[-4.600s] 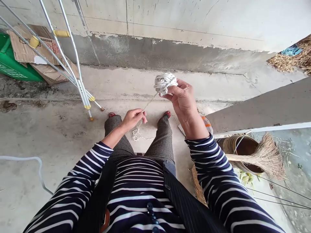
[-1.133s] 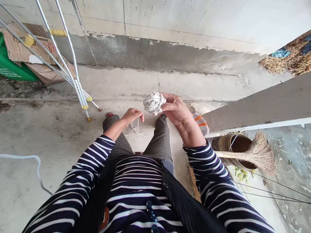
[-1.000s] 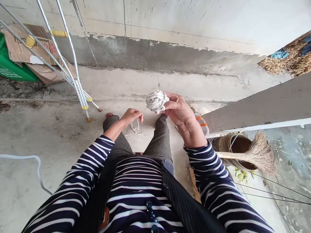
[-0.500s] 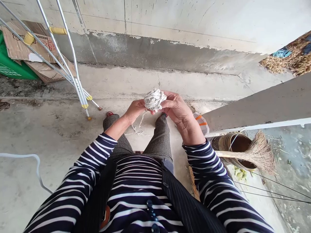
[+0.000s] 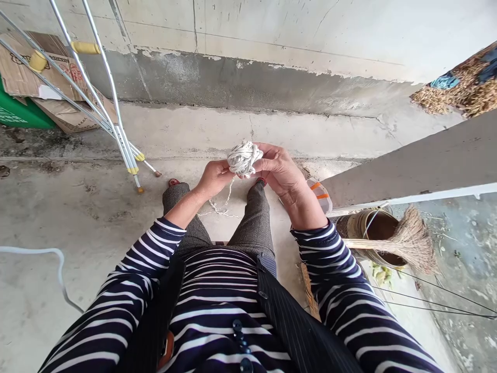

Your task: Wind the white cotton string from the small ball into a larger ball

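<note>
A ball of white cord [image 5: 243, 158], wound in thick strands with small dark flecks, is held up in front of me between both hands. My left hand [image 5: 215, 178] is closed on its left side, the fingertips partly hidden behind it. My right hand [image 5: 278, 168] grips the ball from the right, thumb on the near side and fingers behind. A loose tail of the cord [image 5: 218, 208] hangs under the ball and ends in a tangle between my legs.
Metal crutches [image 5: 112, 111] with yellow grips lean at the left before a cardboard box [image 5: 23, 67]. To the right lie a straw broom [image 5: 417, 243] and a tipped bucket [image 5: 359, 225], near a plastic container [image 5: 321, 199]. A white hose [image 5: 58, 254] crosses the floor at left.
The ball has turned slightly in my fingers, so its strands run at another angle. Both hands keep their hold, and the whole view has shifted a little.
</note>
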### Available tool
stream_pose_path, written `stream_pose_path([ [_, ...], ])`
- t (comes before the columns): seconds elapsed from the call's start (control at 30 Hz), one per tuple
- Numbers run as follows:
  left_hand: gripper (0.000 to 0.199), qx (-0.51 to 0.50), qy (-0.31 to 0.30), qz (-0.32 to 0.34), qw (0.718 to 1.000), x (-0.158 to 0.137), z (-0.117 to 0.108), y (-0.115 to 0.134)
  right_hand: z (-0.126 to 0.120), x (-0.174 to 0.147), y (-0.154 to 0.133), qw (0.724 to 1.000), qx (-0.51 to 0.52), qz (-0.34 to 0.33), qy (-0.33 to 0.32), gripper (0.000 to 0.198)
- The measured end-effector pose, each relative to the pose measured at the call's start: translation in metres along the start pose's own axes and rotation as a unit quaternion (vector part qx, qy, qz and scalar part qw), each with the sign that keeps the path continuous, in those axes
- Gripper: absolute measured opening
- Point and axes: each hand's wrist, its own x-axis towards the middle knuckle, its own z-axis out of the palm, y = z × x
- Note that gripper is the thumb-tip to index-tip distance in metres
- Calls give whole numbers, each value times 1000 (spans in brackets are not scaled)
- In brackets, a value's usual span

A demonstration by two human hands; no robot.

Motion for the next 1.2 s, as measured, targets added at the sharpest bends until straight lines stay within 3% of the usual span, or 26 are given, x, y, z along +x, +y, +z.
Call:
stream_pose_path([
  [0.1, 40, -15, -40, 25, 999, -5, -4, 5, -3, 1, -3, 1000, 20, -7, 6, 25],
  [0.2, 35, -79, -88, -5, 993, -10, -11, 12, -13, 4, 0, 998, 54, 15, 13, 25],
  [0.33, 27, -168, -135, -62, 974, -16, -22, 19, -32, 0, 11, 993, 114, 39, -3, 37],
  [0.47, 22, -185, -154, -85, 967, -21, -29, 18, -43, -14, 28, 989, 128, 58, -45, 51],
  [0.8, 25, -105, -138, -109, 979, -29, -44, -5, -36, -51, 83, 974, 157, 103, -124, 77],
  [1.0, 29, -7, -171, -146, 974, -39, -44, -17, -27, -62, 93, 973, 161, 80, -143, 81],
  [1.2, 30, 88, -150, -160, 972, -45, -39, -33, -25, -65, 103, 977, 143, 81, -133, 83],
])
